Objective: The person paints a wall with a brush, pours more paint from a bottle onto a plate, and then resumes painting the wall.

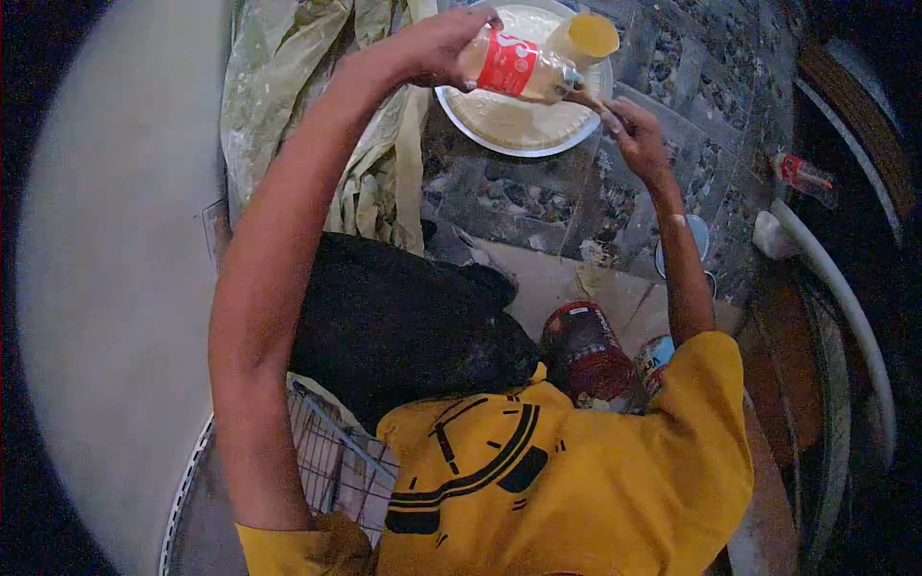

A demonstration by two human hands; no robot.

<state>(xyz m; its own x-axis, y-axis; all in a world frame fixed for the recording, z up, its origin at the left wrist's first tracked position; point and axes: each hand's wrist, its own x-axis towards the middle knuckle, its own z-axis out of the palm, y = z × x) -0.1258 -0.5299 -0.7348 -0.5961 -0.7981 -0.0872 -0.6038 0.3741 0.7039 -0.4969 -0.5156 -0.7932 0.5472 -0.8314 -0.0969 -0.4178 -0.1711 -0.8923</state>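
Your left hand (pixel 442 43) gripped the tilted bottle (pixel 519 67) above the white plate (pixel 480 123), your right hand (pixel 634 134) pinched closed at its neck; excess tilt risked liquid overshooting the rim onto the worktop (pixel 538 202).

Dim, bluish light, dark vignetted corners, strong fisheye bending at edges, slight blur.

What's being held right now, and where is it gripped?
The left hand grips a red-labelled bottle around its base end, tilted over a white plate. The right hand holds nothing identifiable.
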